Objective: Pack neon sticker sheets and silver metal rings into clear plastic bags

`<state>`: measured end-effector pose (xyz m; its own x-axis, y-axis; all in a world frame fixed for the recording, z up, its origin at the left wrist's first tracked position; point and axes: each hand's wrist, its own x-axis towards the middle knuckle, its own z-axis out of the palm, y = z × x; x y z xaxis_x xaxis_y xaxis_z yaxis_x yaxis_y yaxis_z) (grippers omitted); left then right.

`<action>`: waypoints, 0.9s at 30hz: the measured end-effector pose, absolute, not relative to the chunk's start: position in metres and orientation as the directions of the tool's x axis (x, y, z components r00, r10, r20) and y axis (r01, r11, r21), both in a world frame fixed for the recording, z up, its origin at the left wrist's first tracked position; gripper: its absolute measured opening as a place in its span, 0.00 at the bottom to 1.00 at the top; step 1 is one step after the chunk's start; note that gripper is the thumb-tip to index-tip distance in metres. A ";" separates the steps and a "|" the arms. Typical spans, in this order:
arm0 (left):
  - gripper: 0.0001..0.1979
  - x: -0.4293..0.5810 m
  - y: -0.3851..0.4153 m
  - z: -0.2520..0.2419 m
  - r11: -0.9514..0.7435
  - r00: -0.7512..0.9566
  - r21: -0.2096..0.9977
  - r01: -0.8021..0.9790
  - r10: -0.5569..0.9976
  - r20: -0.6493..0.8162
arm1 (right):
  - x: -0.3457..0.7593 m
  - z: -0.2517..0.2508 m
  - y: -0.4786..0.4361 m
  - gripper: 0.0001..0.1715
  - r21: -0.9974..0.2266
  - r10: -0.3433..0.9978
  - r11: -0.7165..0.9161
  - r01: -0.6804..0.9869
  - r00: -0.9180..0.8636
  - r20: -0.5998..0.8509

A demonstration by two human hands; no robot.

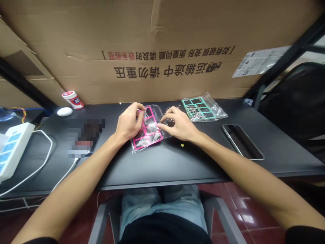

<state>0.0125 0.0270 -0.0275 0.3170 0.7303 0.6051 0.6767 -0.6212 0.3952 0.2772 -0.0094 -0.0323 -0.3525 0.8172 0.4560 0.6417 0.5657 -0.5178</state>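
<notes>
A clear plastic bag (158,112) lies on the black table with a pink grid-like frame (154,118) inside it. Whitish pieces show through the lower windows of the frame. My left hand (130,122) rests on the bag's left side, thumb and fingers closed on it near the upper edge. At the right edge, my right hand (179,125) pinches the bag between thumb and index finger. Thin metal rings (173,109) lie just behind my right hand, partly covered by it. Farther right is a second clear bag with a green frame (200,107) and metal rings.
A phone (243,141) lies at right; a small yellow disc (182,145) is near my right wrist. At left are a red-and-white tub (73,100), a white oval object (64,111), a power strip (17,149) and cables. A cardboard sheet (162,30) stands behind.
</notes>
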 end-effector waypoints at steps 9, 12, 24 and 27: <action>0.06 0.022 0.016 -0.020 -0.626 0.252 0.222 0.748 0.576 0.778 | 0.265 -0.033 -0.010 0.14 -0.801 0.843 0.490 0.344 -0.423 0.333; 0.20 0.019 0.021 -0.019 -0.589 0.140 0.326 0.740 0.608 0.782 | 0.270 -0.032 -0.004 0.18 -0.851 0.884 0.438 0.289 -0.313 0.348; 0.23 0.003 0.056 -0.038 -0.305 0.129 0.895 0.324 0.952 0.277 | 0.297 -0.035 0.022 0.23 -0.846 0.885 0.457 0.275 -0.051 0.462; 0.18 -0.015 0.061 -0.029 -0.224 -0.061 0.754 0.617 0.942 0.329 | 0.306 -0.034 0.029 0.22 -0.884 0.902 0.395 0.251 0.079 0.425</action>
<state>-0.0149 0.0613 -0.0294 -0.0606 0.9422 0.3294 0.6173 -0.2240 0.7541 0.3063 0.0290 -0.0342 0.0792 0.9016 0.4252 0.2512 0.3947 -0.8838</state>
